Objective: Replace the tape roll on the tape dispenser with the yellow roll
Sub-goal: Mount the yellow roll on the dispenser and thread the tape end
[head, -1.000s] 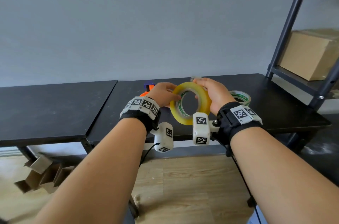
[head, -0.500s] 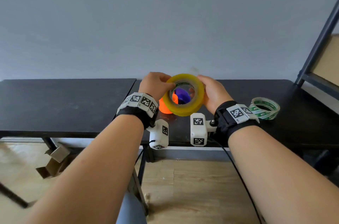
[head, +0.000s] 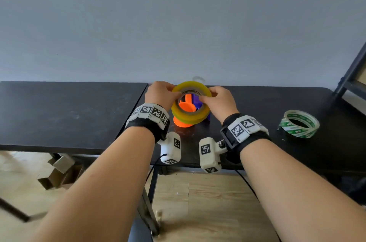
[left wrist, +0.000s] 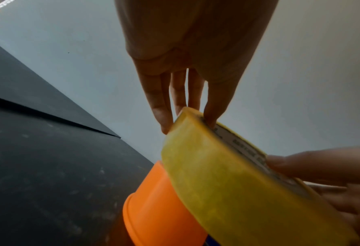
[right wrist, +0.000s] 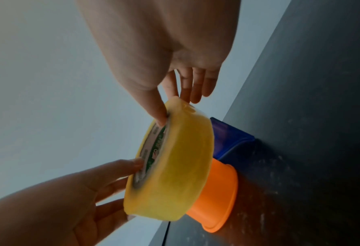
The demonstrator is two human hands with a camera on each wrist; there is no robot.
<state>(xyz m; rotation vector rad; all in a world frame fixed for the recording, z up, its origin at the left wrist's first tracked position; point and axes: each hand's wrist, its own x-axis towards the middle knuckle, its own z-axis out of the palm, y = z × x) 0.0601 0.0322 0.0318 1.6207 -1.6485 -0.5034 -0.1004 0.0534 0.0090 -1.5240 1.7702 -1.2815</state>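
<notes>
Since the earlier frame both hands have lowered the yellow roll [head: 190, 103] toward the back edge of the black table [head: 69, 115], over the tape dispenser [head: 187, 107]; the left hand [head: 161, 93] and right hand [head: 218, 101] each pinch its rim. The green-printed roll [head: 299, 123] already lies near the table's right edge, so seating the yellow one is probably what remains. Whether its core has caught the orange hub is hidden.

Left hand [head: 161, 93] and right hand [head: 218, 101] forward, fingers pinching.
</notes>
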